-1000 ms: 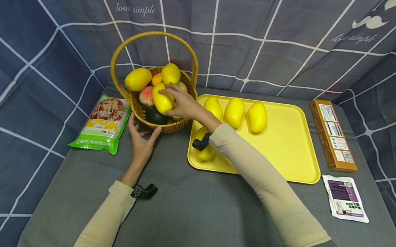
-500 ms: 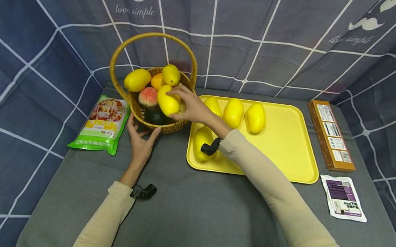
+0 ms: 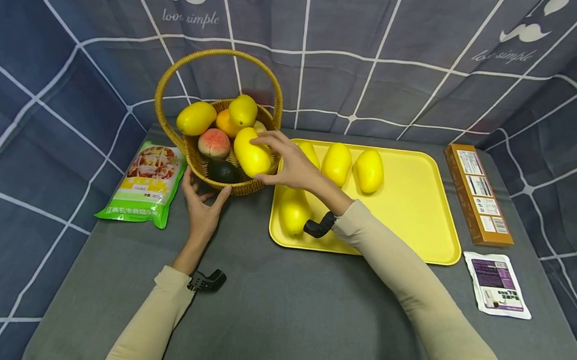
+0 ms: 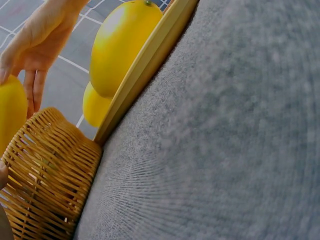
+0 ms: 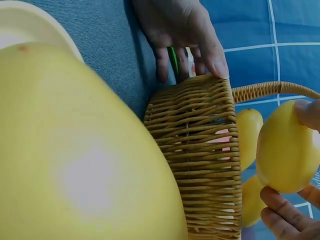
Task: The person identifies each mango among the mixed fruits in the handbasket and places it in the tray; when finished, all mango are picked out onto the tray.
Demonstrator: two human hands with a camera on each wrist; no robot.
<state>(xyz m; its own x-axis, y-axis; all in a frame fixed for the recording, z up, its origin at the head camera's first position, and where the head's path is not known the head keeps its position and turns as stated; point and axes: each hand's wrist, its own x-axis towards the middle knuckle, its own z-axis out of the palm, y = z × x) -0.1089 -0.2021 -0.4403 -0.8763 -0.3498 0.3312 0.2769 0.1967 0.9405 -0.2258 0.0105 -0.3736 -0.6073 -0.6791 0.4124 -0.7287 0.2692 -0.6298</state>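
Observation:
In the head view my right hand (image 3: pixel 294 164) holds a yellow mango (image 3: pixel 252 152) between thumb and fingers, over the right side of the wicker basket (image 3: pixel 247 188). From the right wrist, this mango (image 5: pixel 287 150) shows just beyond the basket's rim. My left hand (image 3: pixel 202 209) grips the basket's near side, its thumb at the rim and its fingers along the outer wall. Inside the basket are a mango (image 3: pixel 195 118), a smaller yellow fruit (image 3: pixel 243 110), an orange fruit (image 3: pixel 226 123), a peach (image 3: pixel 214 143) and a dark avocado (image 3: pixel 223 171).
Several mangoes, one at the near left (image 3: pixel 294 212), lie on the yellow tray (image 3: pixel 411 216) right of the basket. A green food bag (image 3: pixel 145 183) stands left of it. On the far right are a brown box (image 3: pixel 479 194) and a white-and-purple pouch (image 3: pixel 497 285). The basket's tall handle (image 3: pixel 221 53) arches above.
My right hand has drawn the mango rightward from the basket's middle toward its right rim, uncovering more of the avocado. My left hand stays at the basket.

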